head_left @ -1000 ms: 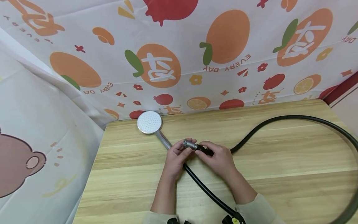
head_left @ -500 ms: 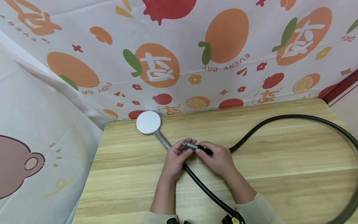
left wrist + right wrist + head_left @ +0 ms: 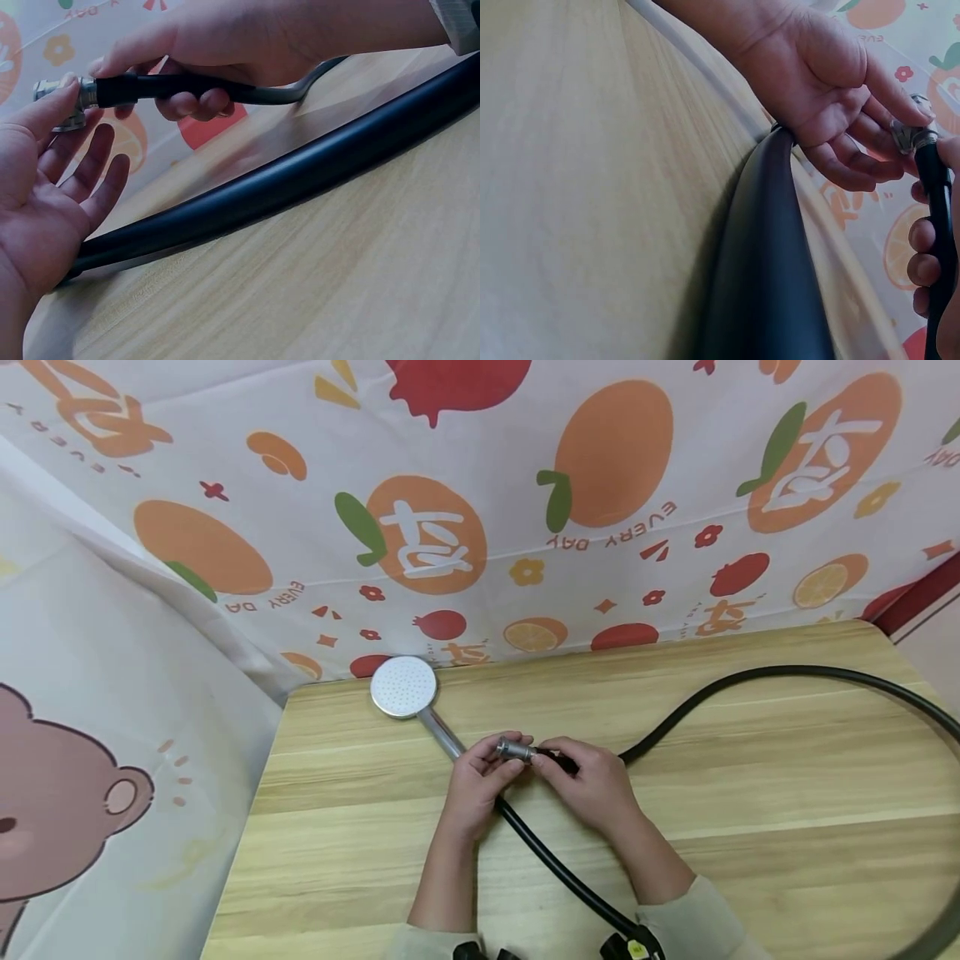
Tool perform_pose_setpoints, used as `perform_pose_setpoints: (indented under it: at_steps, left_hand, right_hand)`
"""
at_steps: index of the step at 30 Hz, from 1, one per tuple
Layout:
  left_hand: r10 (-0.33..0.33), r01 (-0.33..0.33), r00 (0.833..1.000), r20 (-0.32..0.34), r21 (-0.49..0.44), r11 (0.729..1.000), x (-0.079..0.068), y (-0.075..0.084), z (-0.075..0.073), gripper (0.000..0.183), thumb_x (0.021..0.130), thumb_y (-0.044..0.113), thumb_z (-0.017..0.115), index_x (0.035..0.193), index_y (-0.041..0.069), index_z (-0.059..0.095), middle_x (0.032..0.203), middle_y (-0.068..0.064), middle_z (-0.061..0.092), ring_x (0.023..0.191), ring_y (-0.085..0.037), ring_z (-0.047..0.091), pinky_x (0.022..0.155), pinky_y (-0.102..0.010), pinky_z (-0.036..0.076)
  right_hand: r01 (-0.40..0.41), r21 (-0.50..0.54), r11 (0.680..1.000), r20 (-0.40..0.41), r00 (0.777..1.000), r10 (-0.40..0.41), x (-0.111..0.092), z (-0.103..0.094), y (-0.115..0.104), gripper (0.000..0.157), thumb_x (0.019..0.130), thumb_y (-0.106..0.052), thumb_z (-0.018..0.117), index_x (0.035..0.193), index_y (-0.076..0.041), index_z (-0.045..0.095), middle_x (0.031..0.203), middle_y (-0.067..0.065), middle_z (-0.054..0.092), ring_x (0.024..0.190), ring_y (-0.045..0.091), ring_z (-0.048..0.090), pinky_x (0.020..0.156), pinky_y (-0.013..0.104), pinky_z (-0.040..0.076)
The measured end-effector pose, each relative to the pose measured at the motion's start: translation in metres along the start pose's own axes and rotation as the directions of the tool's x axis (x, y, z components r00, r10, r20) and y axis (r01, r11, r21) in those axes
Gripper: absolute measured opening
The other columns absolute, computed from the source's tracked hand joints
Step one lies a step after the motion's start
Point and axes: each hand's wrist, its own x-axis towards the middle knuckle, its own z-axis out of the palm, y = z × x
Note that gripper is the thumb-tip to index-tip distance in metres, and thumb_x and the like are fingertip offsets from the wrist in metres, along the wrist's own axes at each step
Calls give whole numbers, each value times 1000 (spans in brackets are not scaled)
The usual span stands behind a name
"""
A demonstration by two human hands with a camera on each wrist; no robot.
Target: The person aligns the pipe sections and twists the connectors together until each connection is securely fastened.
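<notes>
My left hand (image 3: pixel 472 787) pinches a small silvery metal pipe fitting (image 3: pixel 48 88) between thumb and fingers, its lower fingers spread loosely. The fitting has a short side branch and sits at the end of a black hose (image 3: pixel 116 90). Close beside it, my right hand (image 3: pixel 594 787) grips that hose end, thumb near the metal collar. Both hands are above the table. A silver hand shower (image 3: pixel 403 687) with a round white spray face lies at the back left. Its handle (image 3: pixel 441 732) runs down behind my left hand, which hides where handle and hose meet.
The hose makes a wide loop (image 3: pixel 795 672) over the right side of the wooden table (image 3: pixel 337 827). Another stretch of it (image 3: pixel 558 868) runs between my forearms toward the front. A fruit-print cloth (image 3: pixel 517 502) hangs behind the table, and a bear-print cloth (image 3: pixel 67 802) hangs at left.
Both hands keep their hold. The metal fitting looks slightly turned in the left fingers, and the head view has shifted a little.
</notes>
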Motion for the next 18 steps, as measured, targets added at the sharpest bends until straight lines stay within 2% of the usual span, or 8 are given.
perform_pose_setpoints:
  at_steps: [5,8,13,18]
  left_hand:
    - [-12,12,999,-48,-12,1000,0,-1,1,40,88,5,72,124,-8,58,111,0,72,106,-13,67,90,-25,56]
    - [-7,7,998,-62,-8,1000,0,-1,1,33,86,6,74,117,0,64,107,1,73,100,-12,68,86,-23,57]
    - [-4,3,998,-65,-19,1000,0,0,2,24,83,8,77,105,13,69,98,3,74,90,-10,69,79,-21,57]
    - [-17,13,997,-77,-48,999,0,1,2,25,80,10,81,102,12,68,94,3,73,86,-10,70,77,-20,58]
  right_hand:
    - [72,57,996,-43,997,-70,0,0,5,30,79,-33,83,104,-21,71,85,-9,69,70,5,58,62,23,51]
    - [129,87,988,-77,989,-123,1,0,5,35,74,-25,87,103,-16,70,91,-4,71,77,8,63,65,23,54]
    - [186,62,981,-124,976,-177,2,-2,4,33,72,-19,88,99,-15,69,91,-3,71,80,10,64,70,28,52]
    - [219,63,974,-139,968,-208,3,-2,4,28,73,-19,87,97,-14,72,88,-5,71,77,9,64,70,28,44]
